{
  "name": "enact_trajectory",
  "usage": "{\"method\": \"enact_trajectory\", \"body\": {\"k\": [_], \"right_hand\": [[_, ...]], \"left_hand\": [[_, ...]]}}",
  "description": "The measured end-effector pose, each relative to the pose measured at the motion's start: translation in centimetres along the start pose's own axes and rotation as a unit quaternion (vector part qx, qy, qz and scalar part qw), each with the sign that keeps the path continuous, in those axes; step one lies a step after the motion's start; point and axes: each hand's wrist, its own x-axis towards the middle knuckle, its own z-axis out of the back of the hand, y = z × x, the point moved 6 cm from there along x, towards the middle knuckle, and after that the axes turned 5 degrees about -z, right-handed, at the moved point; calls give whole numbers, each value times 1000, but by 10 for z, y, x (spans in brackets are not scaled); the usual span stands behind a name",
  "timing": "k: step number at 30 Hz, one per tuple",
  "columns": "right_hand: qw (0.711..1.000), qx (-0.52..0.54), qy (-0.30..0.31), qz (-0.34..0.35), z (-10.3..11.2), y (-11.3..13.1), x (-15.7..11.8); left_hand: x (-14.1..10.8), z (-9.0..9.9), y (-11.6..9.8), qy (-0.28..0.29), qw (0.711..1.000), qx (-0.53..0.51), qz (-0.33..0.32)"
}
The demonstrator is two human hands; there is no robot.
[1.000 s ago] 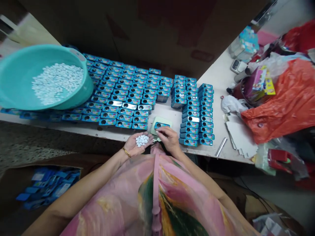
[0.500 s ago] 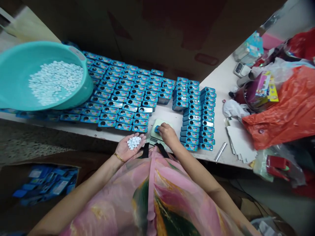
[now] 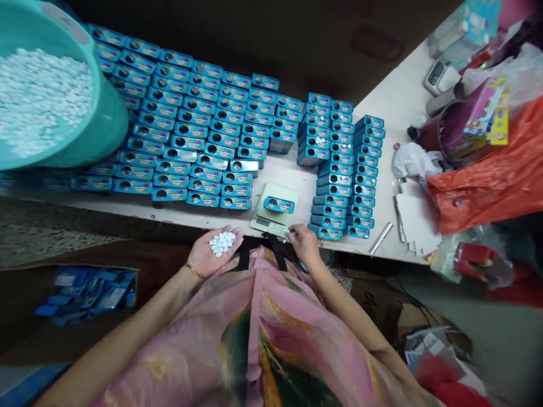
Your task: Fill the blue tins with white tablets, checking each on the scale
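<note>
White candies (image 3: 223,243) lie heaped on the upturned palm of my left hand (image 3: 207,254), at the table's front edge. To its right, my right hand (image 3: 304,244) has its fingers drawn together at the front of a pale green scale (image 3: 271,210); a small white piece shows at the fingertips. One blue tin (image 3: 279,205) stands on the scale, untouched by either hand. Rows of blue tins with dark round openings (image 3: 195,117) fill the table to the left, and further columns of tins (image 3: 333,186) stand to the right.
A turquoise basin (image 3: 106,113) of white candies is at the left. A metal tube (image 3: 380,239), white cards (image 3: 416,217) and an orange bag (image 3: 492,175) lie at the right. Below left, a cardboard box (image 3: 139,277) holds blue packages. A large dark panel stands behind.
My right hand has let go of the tin on the scale and drawn back towards the table's edge. The view has shifted, while my left hand still bears the candies.
</note>
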Motion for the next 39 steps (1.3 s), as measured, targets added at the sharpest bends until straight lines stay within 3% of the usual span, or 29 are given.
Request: {"method": "enact_trajectory", "body": {"k": [4,7,10,15,19,22,25,29,31,35,39], "right_hand": [[984,-126,112,58,-55,-32,-32],[974,-145,134,108,-74,-44,-39],[984,-109,80,118,-60,-42,-37],[990,17,-90,110,9,2,-14],[976,23,-95,196,35,52,28],[973,-20,-85,216,36,68,47],[973,-24,-80,215,32,80,36],[952,-40,45,299,3,120,-1],[945,-82,88,303,-10,133,-9],[943,-91,142,286,-19,136,-3],[946,-61,148,280,-10,129,8]], "left_hand": [[-3,0,1,4,1000,15,4],[-6,-1,0,6,1000,24,0],[-8,0,-1,10,1000,24,-8],[-8,1,2,25,1000,13,-9],[-8,-7,6,49,999,7,-6],[-8,-19,9,75,997,6,-10],[-6,-33,13,108,994,4,-4],[0,-44,23,144,989,11,16],[4,-44,28,148,988,19,27],[8,-41,34,161,985,17,52],[10,-51,33,164,985,13,41]]}}
